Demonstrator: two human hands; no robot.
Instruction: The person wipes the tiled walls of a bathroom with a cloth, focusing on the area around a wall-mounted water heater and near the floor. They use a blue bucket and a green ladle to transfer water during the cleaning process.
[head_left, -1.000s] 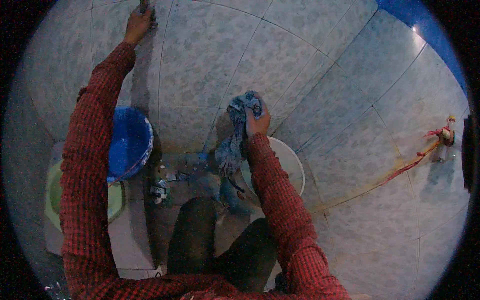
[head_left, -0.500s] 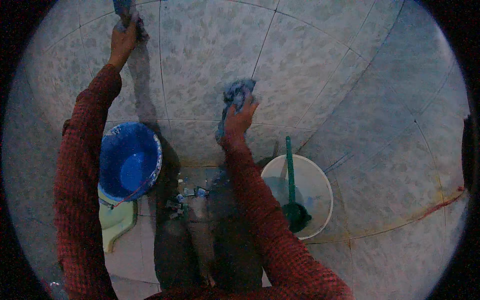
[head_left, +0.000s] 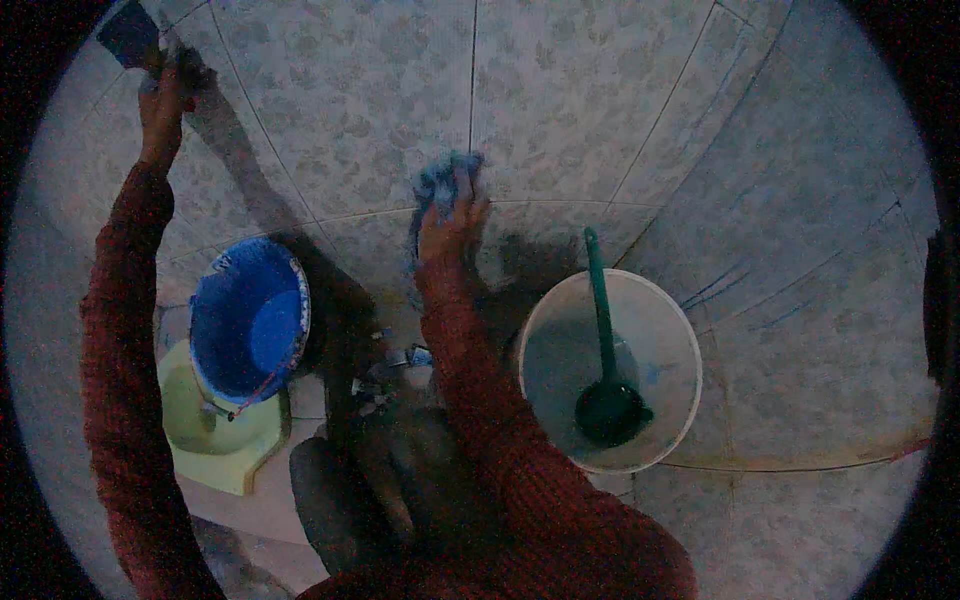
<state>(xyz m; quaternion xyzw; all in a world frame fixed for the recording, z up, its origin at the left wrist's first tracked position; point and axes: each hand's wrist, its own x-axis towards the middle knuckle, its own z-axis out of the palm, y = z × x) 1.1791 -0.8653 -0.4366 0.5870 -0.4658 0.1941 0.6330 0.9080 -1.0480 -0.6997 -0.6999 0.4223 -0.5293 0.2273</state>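
High at the left, my left hand (head_left: 165,110) is closed around a flat dark-blue tool (head_left: 129,36) with a squared end, like a wide scraper; its exact kind is hard to make out. It is up at the tiled wall (head_left: 370,110), its shadow falling below. My right hand (head_left: 448,228) presses a crumpled blue-grey cloth (head_left: 445,180) to the wall near the middle, fingers over it. To the right of that forearm, a green long-handled dipper (head_left: 603,320) rests inside a white bucket (head_left: 690,350) that seems to hold water.
A blue bucket (head_left: 225,320) with a wire handle stands at left, overlapping a pale yellow-green plastic stool (head_left: 245,455). Small scraps (head_left: 405,355) lie on the floor by the wall's foot, ahead of my knees. Another wall (head_left: 800,240) adjoins at the right.
My left hand has moved left with the flat tool, which shows more of its face. The cloth and right hand sit slightly further left in view. The whole view has shifted.
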